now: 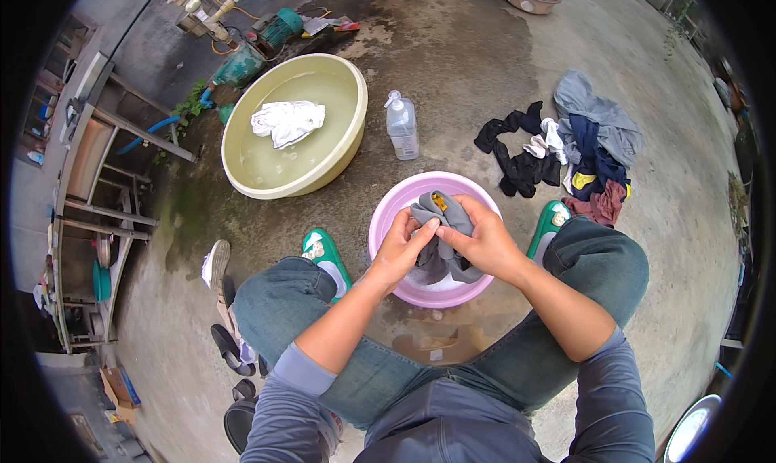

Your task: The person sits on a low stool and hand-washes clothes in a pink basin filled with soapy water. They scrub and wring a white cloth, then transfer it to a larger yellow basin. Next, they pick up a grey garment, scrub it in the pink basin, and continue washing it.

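Both hands grip a grey garment (445, 254) bunched up above the pink plastic basin (382, 233) between my knees. My left hand (403, 242) pinches it from the left and my right hand (485, 239) from the right, with the thumbs almost meeting. A yellow mark shows on the cloth near its top fold. White suds line the basin's bottom beneath the cloth, whose lower part hangs into the basin. Just beyond stands a clear pump bottle (403, 129) bearing a label.
A large yellow tub (354, 136) at upper left holds water and a white cloth (288, 122). Dark, white and grey clothes (597, 129) lie heaped on the concrete at right. A green pump (242, 63) with pipes stands behind the tub; shoes (227, 348) lie at my left.
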`<state>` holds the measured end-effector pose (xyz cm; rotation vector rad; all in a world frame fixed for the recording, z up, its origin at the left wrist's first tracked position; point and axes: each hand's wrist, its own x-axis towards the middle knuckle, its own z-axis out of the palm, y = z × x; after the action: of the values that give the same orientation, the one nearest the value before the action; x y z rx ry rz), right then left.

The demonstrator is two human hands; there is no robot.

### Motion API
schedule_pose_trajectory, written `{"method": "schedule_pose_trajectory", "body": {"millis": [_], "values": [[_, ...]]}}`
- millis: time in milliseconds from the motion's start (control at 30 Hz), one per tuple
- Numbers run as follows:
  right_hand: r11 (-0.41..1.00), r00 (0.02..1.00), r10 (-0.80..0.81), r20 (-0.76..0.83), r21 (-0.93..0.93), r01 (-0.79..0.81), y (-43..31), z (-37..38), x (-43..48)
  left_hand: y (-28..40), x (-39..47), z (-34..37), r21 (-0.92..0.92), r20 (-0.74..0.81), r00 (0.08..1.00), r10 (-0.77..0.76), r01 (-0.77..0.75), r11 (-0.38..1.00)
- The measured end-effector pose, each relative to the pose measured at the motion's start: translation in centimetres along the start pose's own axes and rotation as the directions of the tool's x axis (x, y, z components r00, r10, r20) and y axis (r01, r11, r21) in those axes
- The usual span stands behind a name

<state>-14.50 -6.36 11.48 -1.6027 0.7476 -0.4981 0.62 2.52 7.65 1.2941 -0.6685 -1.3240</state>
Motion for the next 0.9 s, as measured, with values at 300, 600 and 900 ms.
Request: {"method": "schedule_pose_trajectory", "body": {"millis": [300,600,900], "values": [[0.881,0.990,0.107,-0.092,0.470,-0.051,-0.3,-3.4,0.8,-2.7,0.9,-1.1,0.315,0.138,0.989,-0.054,0.008,0.949],[0.998,0.992,-0.051,0.114,0.050,0.046,0.7,-1.6,0.0,-0.2,-0.3,-0.7,-0.316,-0.010,0.979,-0.203,0.190,0.930],[0.980,0.994,-0.091,0.061,-0.173,0.100,1.1,-0.8,-0.1,0.2,-0.5,-0.4,-0.075,-0.057,0.978,-0.199,0.195,0.978]]}}
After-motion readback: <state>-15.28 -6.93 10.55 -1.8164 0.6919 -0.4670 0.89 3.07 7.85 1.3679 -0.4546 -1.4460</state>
